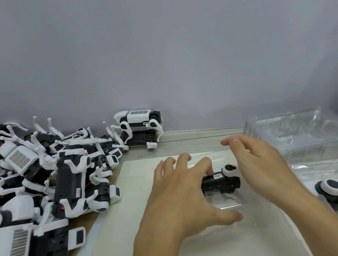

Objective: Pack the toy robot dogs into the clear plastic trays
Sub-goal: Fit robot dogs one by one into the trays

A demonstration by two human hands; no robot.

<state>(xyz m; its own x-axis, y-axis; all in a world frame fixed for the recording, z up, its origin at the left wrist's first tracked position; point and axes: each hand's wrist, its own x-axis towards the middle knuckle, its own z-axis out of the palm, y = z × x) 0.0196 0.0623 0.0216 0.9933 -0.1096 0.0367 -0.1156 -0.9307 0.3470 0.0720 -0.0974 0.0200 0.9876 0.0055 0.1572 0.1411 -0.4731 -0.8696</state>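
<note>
Over the tray (232,237), both hands (185,192) spread above dog (220,180).

Plain grey-lilac wall (152,44) fills the upper view, evenly lit, meeting a pale wood-grain tabletop (197,140) with a white sheet (131,208) laid over it.

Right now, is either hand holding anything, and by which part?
The left hand rests its fingertips on the near end of the toy robot dog lying in the clear tray; a closed grip cannot be told. The right hand hovers open, holding nothing.
</note>
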